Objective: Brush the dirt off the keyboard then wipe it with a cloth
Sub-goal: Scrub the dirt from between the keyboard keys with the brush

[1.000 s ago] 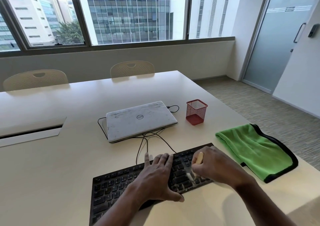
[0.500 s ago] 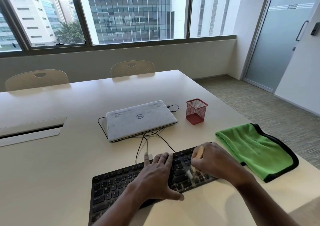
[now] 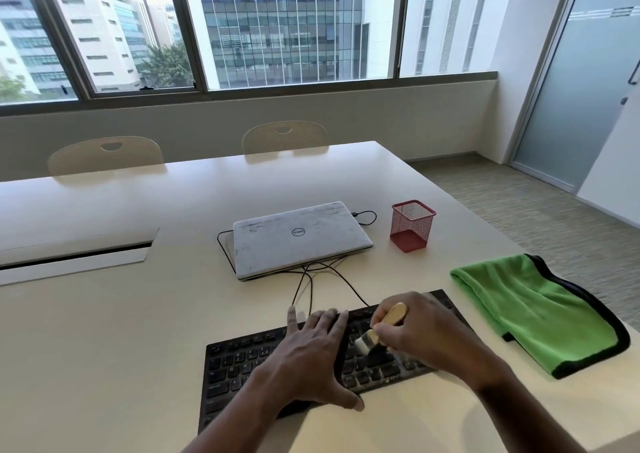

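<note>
A black keyboard (image 3: 239, 369) lies slanted on the near part of the table. My left hand (image 3: 308, 359) rests flat on its middle with straight, spread fingers, the thumb at the front edge. My right hand (image 3: 422, 334) grips a small brush (image 3: 381, 328) with a pale wooden handle; its light bristles touch the keys just right of my left hand. The right end of the keyboard is mostly hidden under my right hand. A green cloth (image 3: 540, 310) with a black border lies folded on the table to the right of the keyboard, untouched.
A closed white laptop (image 3: 298, 237) sits behind the keyboard with black cables (image 3: 322, 279) trailing toward it. A red mesh pen cup (image 3: 412, 225) stands right of the laptop. The table's right edge runs close past the cloth. Two chairs (image 3: 284, 137) stand at the far side.
My right hand has shifted the brush leftward and farther up the keys, closer to my left hand. My left hand has stayed in place on the keyboard.
</note>
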`<state>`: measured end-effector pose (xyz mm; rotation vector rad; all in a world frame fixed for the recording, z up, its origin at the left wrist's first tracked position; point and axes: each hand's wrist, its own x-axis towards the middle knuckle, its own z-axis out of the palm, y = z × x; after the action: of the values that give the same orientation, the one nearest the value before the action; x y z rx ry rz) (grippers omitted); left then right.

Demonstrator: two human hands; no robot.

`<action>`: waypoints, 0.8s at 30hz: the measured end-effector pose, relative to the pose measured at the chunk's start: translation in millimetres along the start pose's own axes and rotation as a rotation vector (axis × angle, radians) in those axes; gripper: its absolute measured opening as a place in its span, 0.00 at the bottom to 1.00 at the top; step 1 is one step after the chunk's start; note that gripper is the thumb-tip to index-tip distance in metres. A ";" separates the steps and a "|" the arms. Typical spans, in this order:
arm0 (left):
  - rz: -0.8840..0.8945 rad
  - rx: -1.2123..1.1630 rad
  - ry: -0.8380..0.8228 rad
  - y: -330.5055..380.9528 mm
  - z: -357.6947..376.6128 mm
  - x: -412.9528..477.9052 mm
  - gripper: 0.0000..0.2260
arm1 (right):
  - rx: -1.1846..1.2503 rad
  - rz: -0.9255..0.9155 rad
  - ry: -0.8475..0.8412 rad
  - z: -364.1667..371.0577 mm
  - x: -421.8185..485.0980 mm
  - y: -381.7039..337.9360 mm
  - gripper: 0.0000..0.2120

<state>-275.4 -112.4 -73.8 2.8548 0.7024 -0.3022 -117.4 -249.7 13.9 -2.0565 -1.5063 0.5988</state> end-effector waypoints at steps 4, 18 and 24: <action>-0.082 -0.022 -0.033 -23.8 0.8 -25.1 0.62 | 0.054 -0.053 -0.071 20.9 2.9 -14.9 0.03; -0.283 -0.228 0.087 -107.7 17.2 -141.9 0.64 | 0.161 -0.239 -0.136 106.1 24.0 -94.5 0.03; -0.238 -0.360 0.168 -118.1 37.0 -155.5 0.63 | 0.140 -0.300 -0.133 129.9 25.4 -111.9 0.05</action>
<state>-471.9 -85.7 -87.5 2.4765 1.0166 0.0335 -272.6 -178.5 -15.7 -1.6721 -1.7538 0.7086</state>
